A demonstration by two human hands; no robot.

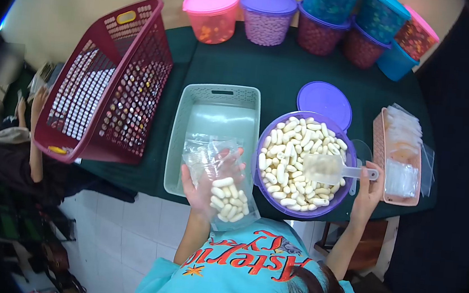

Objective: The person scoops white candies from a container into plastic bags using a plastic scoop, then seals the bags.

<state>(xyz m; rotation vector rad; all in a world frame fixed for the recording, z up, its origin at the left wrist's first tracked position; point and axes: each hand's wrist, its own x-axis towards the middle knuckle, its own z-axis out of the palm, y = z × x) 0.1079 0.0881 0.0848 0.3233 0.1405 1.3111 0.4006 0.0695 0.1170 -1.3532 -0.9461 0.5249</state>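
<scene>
Left hand point(199, 185) holds a clear plastic bag point(217, 179) from behind and below — fingers spread around the bag, which is partly filled with white oblong snacks point(228, 198) settled at its lower end. Bag sits over the near edge of the grey-green basket point(182, 136), just left of the purple bowl point(260, 174).

Right hand point(369, 185) grips the handle of a clear plastic scoop point(328, 168) — fingers closed around the handle end. The scoop head lies over the bowl's contents, roughly level, pointing left toward the bag. Can't tell if it carries any load; it's translucent over same-coloured pieces.

Bowl is heaped with the same white oblong pieces. Its purple lid point(325, 101) lies flat on the dark green surface point(275, 71) just behind it, touching or nearly touching the rim.

Right of the bowl: a pink tray point(377, 154) holding a stack of empty clear bags point(403, 146).

Left: a maroon perforated basket point(111, 78), tilted up on its side, opening toward the camera.

Back row: lidded tubs of assorted snacks — pink-lidded point(210, 14), purple-lidded point(268, 17), then several teal and pink ones stacked at right.

Another person sits low at far left, off the surface, with an arm point(36, 127) raised near the maroon basket.
</scene>
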